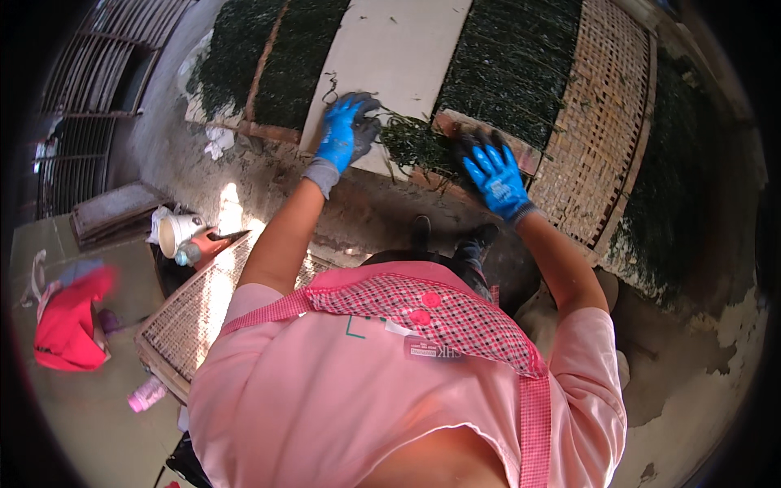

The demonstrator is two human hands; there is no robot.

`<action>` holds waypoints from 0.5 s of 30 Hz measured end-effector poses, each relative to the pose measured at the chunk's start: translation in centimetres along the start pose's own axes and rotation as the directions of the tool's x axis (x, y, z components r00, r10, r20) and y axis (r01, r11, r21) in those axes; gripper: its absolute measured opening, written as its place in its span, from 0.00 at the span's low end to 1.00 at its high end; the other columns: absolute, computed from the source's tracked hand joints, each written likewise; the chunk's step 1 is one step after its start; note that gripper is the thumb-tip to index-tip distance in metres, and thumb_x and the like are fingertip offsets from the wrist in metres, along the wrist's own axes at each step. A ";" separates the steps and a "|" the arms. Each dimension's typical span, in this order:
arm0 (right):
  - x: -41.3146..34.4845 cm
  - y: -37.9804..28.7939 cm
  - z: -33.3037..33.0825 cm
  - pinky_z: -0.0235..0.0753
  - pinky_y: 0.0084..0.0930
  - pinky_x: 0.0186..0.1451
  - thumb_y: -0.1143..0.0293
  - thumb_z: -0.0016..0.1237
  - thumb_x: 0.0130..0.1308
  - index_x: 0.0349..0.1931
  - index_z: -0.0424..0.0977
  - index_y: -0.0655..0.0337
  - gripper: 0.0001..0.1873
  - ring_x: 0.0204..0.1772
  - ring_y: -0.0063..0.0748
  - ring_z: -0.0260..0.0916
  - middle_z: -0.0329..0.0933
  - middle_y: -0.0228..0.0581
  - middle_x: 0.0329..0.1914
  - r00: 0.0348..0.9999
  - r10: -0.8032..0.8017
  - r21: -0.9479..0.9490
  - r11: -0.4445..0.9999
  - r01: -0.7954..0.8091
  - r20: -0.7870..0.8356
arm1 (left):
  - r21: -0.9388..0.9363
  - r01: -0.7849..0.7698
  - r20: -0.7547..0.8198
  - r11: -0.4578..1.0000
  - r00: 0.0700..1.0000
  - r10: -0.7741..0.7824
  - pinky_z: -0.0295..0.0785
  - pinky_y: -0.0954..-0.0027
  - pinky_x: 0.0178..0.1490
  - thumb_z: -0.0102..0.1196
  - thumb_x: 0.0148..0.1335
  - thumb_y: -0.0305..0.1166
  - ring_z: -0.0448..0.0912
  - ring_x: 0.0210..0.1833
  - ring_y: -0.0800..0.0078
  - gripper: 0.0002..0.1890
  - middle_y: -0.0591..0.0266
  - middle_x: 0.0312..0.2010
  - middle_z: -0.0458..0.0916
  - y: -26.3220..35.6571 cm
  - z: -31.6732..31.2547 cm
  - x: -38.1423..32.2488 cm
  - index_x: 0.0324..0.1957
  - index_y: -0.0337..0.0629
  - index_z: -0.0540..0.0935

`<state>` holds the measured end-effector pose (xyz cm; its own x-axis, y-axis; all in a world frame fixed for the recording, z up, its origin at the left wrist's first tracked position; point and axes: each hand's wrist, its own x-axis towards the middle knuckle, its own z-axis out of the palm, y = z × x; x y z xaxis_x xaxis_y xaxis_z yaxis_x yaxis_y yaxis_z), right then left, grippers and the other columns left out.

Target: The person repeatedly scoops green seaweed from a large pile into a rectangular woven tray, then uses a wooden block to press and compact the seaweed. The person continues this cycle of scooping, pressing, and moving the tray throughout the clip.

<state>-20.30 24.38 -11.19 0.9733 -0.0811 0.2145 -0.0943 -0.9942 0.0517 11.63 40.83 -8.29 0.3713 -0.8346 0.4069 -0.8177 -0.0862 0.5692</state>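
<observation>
My left hand, in a blue glove with a dark palm, is over the near end of a pale flat panel. Its fingers are apart and slightly bent, and I see nothing held in it. A loose tangle of dark green plant strands lies between my hands. My right hand, gloved alike, has its fingers spread over a short wooden board. The thumb is hidden, so a grip on the board does not show. This board lies across the near end of a strip of packed green strands.
On the right stands a woven bamboo panel; more green material is beyond it. Left of the pale panel is another green strip. A woven rack, a white bucket and a red cloth are at lower left.
</observation>
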 end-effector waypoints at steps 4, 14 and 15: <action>6.7 -2.1 2.5 0.67 0.56 0.74 0.64 0.53 0.62 0.61 0.78 0.45 0.24 0.73 0.48 0.68 0.74 0.39 0.69 0.978 -0.155 0.133 0.976 0.174 -0.138 | 0.081 0.255 -0.059 0.964 0.966 -0.250 0.77 0.63 0.61 0.68 0.58 0.21 0.81 0.57 0.62 0.17 0.53 0.53 0.83 -2.7 -2.7 -2.0 0.50 0.33 0.84; 7.3 0.0 -3.4 0.81 0.33 0.44 0.70 0.55 0.71 0.53 0.80 0.58 0.13 0.42 0.42 0.84 0.86 0.42 0.46 0.714 0.490 0.808 0.031 -0.588 0.501 | 0.440 -0.050 0.239 0.896 0.969 -0.063 0.45 0.37 0.79 0.65 0.51 0.69 0.52 0.80 0.40 0.59 0.43 0.78 0.55 2.5 -0.5 -3.8 0.81 0.59 0.55; 7.3 0.4 -4.2 0.81 0.29 0.44 0.72 0.55 0.71 0.54 0.80 0.61 0.13 0.42 0.39 0.84 0.87 0.41 0.46 0.651 0.392 0.759 -0.339 -0.555 0.651 | 0.458 0.011 0.234 0.889 0.963 -0.133 0.43 0.34 0.79 0.66 0.50 0.70 0.50 0.80 0.38 0.61 0.42 0.79 0.52 2.5 -0.3 -3.4 0.82 0.60 0.54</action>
<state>-14.14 23.67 -5.52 0.7325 -0.4880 -0.4747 -0.3495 0.3289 -0.8773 8.48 43.60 -8.07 0.3632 -0.9197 0.1491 -0.9241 -0.3352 0.1834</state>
